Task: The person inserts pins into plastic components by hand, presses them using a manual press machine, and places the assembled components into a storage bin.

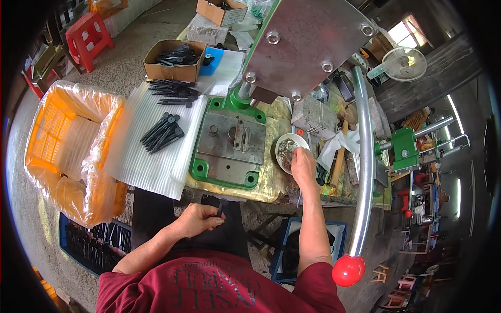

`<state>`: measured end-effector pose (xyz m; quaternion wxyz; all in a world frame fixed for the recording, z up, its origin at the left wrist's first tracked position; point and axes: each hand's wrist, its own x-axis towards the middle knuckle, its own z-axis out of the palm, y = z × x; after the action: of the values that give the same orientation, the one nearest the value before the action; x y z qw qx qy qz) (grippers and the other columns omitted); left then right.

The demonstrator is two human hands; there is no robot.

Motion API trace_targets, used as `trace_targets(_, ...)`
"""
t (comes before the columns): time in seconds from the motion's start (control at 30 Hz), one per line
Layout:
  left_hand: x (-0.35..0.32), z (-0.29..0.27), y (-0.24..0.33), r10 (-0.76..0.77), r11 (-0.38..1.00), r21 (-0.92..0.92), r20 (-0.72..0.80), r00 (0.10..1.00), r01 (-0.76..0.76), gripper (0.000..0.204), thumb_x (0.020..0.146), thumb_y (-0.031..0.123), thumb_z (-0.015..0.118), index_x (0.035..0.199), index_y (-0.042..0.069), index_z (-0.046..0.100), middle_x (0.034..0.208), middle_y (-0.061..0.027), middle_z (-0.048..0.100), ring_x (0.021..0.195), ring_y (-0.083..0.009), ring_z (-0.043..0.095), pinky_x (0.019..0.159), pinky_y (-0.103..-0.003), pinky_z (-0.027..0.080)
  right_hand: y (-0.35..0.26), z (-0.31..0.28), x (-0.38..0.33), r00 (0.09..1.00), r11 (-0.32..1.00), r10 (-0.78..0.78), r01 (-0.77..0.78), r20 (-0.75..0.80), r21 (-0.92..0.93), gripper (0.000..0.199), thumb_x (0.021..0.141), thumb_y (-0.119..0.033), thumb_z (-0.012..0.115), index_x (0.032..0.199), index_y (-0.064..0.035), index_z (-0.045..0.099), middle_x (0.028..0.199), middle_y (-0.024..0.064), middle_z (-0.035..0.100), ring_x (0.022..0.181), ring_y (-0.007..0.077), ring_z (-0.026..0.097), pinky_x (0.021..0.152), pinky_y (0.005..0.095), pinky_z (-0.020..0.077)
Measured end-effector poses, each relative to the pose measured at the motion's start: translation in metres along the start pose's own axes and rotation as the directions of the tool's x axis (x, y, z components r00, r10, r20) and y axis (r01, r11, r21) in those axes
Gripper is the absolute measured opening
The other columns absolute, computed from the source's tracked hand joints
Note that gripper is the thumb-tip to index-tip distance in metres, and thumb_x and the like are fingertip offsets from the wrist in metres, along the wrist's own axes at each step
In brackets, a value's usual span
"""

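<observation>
My left hand (197, 220) is closed around a small black part (223, 206), with one slim end sticking up past the fingers, just off the bench's front edge. My right hand (303, 166) reaches into a white bowl (295, 137) of small shiny metal pieces; its fingertips are pressed together among them, and what they pinch cannot be made out. Between the hands and farther back stands a green hand press (229, 175) with a steel plate and small fixture on its bed. Slim black parts (163, 133) lie piled on a white foam sheet (138, 167) left of it.
The press's upper plate (308, 47) overhangs the bench. Its long lever (364, 156) with a red ball (348, 270) comes down at right. An orange plastic-lined crate (102, 175) stands left; a cardboard box (172, 72) of black parts sits behind. A wooden handle (339, 159) lies beyond the bowl.
</observation>
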<state>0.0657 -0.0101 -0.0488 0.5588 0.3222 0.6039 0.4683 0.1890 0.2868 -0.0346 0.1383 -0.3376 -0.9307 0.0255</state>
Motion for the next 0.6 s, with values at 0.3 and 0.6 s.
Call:
trace_targets(0.3, 0.001, -0.001, -0.001, -0.003, 1.000, 0.004, 0.009, 1.000, 0.003, 0.017, 0.077, 0.013, 0.058, 0.088, -0.001, 0.058, 0.066, 0.0009, 0.055, 0.058, -0.0045, 0.051, 0.053, -0.018, 0.044, -0.001, 0.003, 0.002, 0.999, 0.998, -0.025, 0.026, 0.020, -0.057, 0.010, 0.072, -0.003, 0.042, 0.081, 0.0001, 0.046, 0.077, 0.0173, 0.053, 0.073, 0.0353, 0.053, 0.064, 0.0461, 0.0383)
trace_targets(0.6, 0.001, -0.002, 0.001, -0.002, 1.000, 0.023, 0.019, 1.000, 0.001, 0.018, 0.077, 0.013, 0.059, 0.088, -0.001, 0.059, 0.065, 0.0008, 0.055, 0.058, -0.0044, 0.051, 0.053, -0.018, 0.044, 0.000, -0.005, -0.001, 0.990, 0.952, 0.065, -0.024, -0.127, 0.305, 0.007, 0.075, 0.000, 0.046, 0.082, 0.0014, 0.043, 0.074, 0.0195, 0.053, 0.071, 0.0355, 0.052, 0.061, 0.0416, 0.0398)
